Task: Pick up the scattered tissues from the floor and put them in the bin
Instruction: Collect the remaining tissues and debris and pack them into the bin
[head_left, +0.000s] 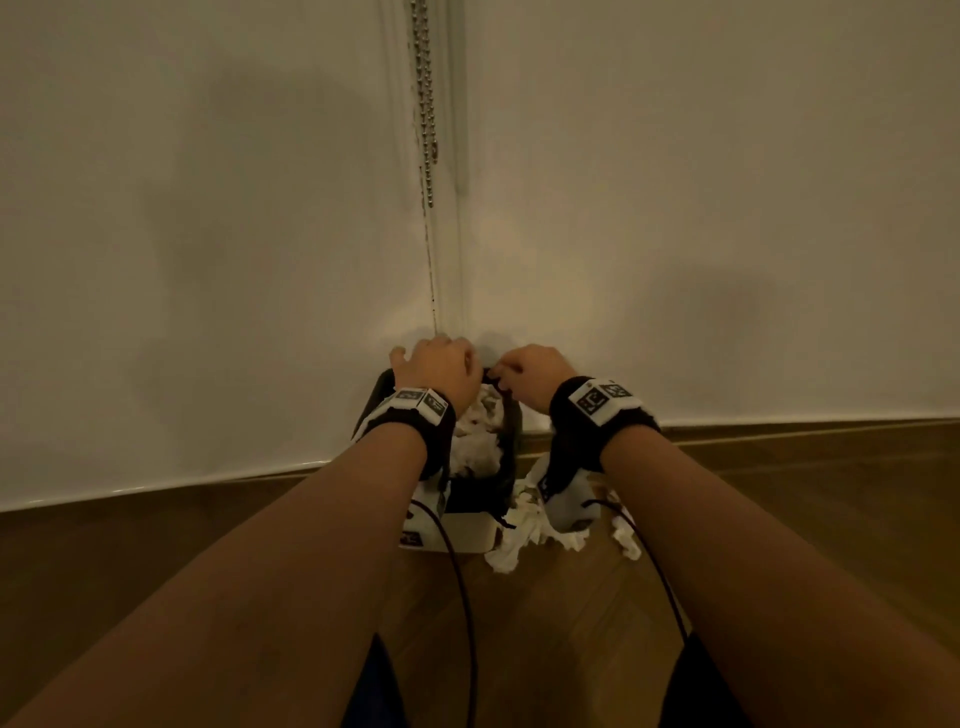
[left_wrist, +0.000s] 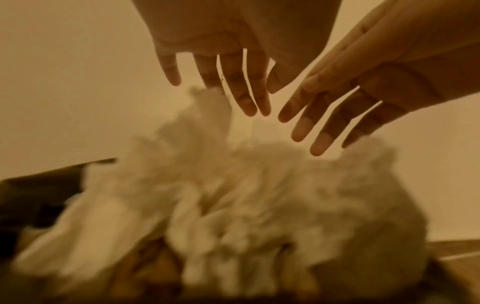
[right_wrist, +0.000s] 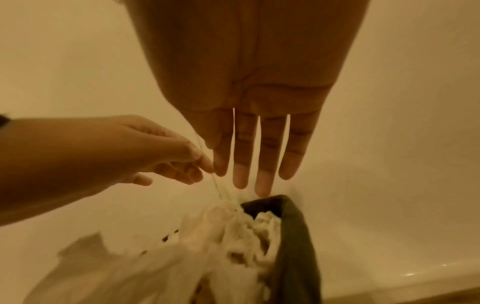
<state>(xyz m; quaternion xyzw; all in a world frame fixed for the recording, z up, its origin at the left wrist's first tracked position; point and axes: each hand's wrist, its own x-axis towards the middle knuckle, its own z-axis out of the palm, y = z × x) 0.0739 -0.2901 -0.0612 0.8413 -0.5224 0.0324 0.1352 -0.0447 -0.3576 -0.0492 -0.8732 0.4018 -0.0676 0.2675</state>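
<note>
Just above the bin (head_left: 511, 441): left hand (head_left: 436, 371) and right hand (head_left: 535, 374), side by side, fingers (right_wrist: 265, 164) straight and spread, holding nothing. Heaped inside the dark bin, crumpled white tissues (head_left: 480, 431), blurred in both wrist views. More tissues on the floor (head_left: 514, 540), just right of the bin. Behind, pale wall (head_left: 208, 208) and a hanging bead chain (head_left: 427, 104). Underfoot, wooden floor (head_left: 545, 623).
</note>
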